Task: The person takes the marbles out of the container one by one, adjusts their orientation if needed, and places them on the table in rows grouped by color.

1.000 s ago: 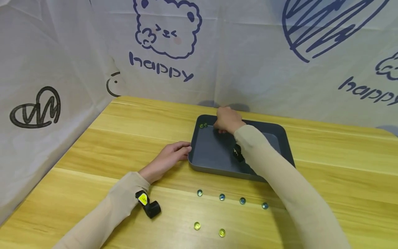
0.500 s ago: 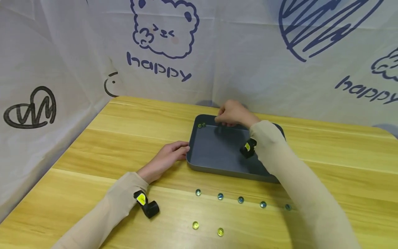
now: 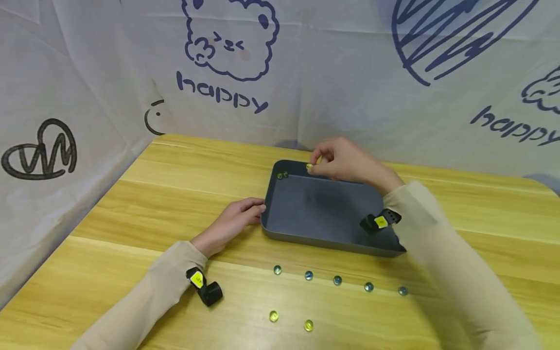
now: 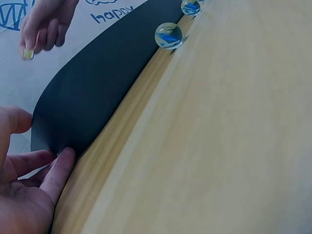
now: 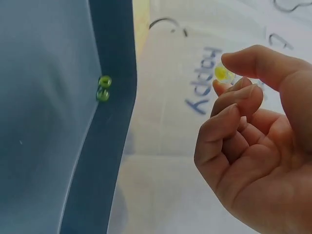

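Observation:
My right hand (image 3: pixel 345 158) is over the far rim of a dark grey baking tray (image 3: pixel 323 245). Between its thumb and index fingertip it pinches a glass marble (image 5: pixel 222 73) with a yellow centre, clear of the tray floor. Two yellow-green marbles (image 5: pixel 104 87) lie side by side in the tray's far left corner. My left hand (image 3: pixel 232 221) touches the tray's left side with extended fingers, as the left wrist view shows at the tray's outer wall (image 4: pixel 97 83).
In front of the tray, several blue-swirled marbles (image 3: pixel 337 280) lie in a row on the wooden table (image 3: pixel 144 214). Nearer to me are two yellow marbles, one on the left (image 3: pixel 273 316) and one on the right (image 3: pixel 308 325). A white cloth (image 3: pixel 350 97) with drawings hangs behind.
My right hand has moved right and turned, and the marble in its fingertips now shows. The forearm swung right, uncovering the rightmost blue marble. My left hand stays at the tray.

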### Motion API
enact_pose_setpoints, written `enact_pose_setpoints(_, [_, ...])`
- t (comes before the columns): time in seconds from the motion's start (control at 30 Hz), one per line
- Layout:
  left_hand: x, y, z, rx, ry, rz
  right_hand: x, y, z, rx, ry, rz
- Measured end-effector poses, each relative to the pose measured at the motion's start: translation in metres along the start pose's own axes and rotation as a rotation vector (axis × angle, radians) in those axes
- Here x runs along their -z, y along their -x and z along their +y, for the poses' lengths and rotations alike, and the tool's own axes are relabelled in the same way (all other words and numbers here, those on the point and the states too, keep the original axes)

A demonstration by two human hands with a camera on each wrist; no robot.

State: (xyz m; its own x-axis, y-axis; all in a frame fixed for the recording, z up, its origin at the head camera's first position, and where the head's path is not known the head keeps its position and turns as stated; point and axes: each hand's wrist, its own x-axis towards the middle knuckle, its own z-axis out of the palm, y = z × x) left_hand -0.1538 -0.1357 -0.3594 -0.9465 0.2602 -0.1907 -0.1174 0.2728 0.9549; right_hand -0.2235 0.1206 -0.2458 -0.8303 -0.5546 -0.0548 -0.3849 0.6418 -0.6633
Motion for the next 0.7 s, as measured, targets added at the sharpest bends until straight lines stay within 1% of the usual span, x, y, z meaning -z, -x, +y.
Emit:
enact_pose_setpoints(0.1, [0.001,-0.001,-0.001,0.003,-0.001,-0.003,-0.003,0.014,-0.006,0.037,0.026,-0.001])
enact_pose_setpoints(0.27, [0.001,0.000,-0.002,0.007,-0.007,-0.003,-0.009,0.036,-0.013,0.055,0.026,0.015])
enact_pose_setpoints(0.5, [0.002,0.001,-0.002,0.010,-0.012,0.000,-0.012,0.068,-0.016,0.076,0.034,0.021])
enact_pose_setpoints(0.6, [0.002,0.001,-0.001,0.016,-0.007,0.001,-0.015,0.083,-0.016,0.079,0.057,0.024])
enact_pose_setpoints(0.7, [0.002,0.001,-0.001,0.014,-0.004,-0.005,-0.018,0.097,-0.015,0.101,0.082,0.035])
